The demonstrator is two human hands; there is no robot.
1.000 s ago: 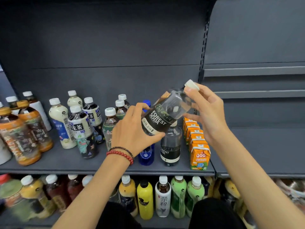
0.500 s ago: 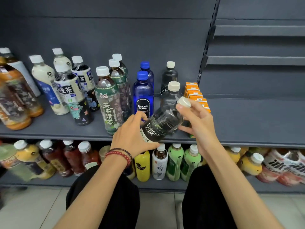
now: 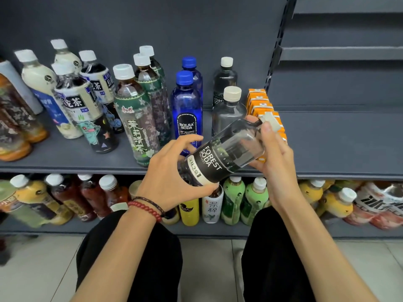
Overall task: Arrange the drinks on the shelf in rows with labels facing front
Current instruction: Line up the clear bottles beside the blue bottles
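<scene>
Two bare hands hold a clear Forest Soda bottle (image 3: pixel 220 159) tilted on its side in front of the grey shelf (image 3: pixel 65 158), its white cap up and to the right and its black label turned toward the camera. The left hand (image 3: pixel 172 177), with a red bead bracelet (image 3: pixel 145 209) at the wrist, is wrapped around the bottle's base and label end, thumb beneath and fingers curled over the top; the right hand (image 3: pixel 273 158) cradles the shoulder and neck, its fingertips closed on the cap (image 3: pixel 270 120). The bottle hangs just above the shelf's front edge, in front of two more Forest Soda bottles standing one behind the other: the nearer (image 3: pixel 229 114) upright just behind the held one, the farther (image 3: pixel 224 81) by the back panel. To their left stand two blue Bolsa Soda bottles (image 3: pixel 186 110) in a file, then a row of green-labelled jasmine tea bottles (image 3: pixel 136 118), dark tea bottles with cartoon labels (image 3: pixel 87 110), a milky white bottle (image 3: pixel 43 90) and amber tea bottles (image 3: pixel 15 127) at the frame's left edge. To the right, a line of orange juice cartons (image 3: pixel 259 101) runs from front to back, partly hidden by the right hand. On the lower shelf, yellow, white and green bottles (image 3: pixel 233 199) stand in a crowded row, with red-brown bottles (image 3: pixel 91 197) to the left. Black-trousered knees (image 3: pixel 139 258) fill the foreground over a pale tiled floor (image 3: pixel 207 269).
</scene>
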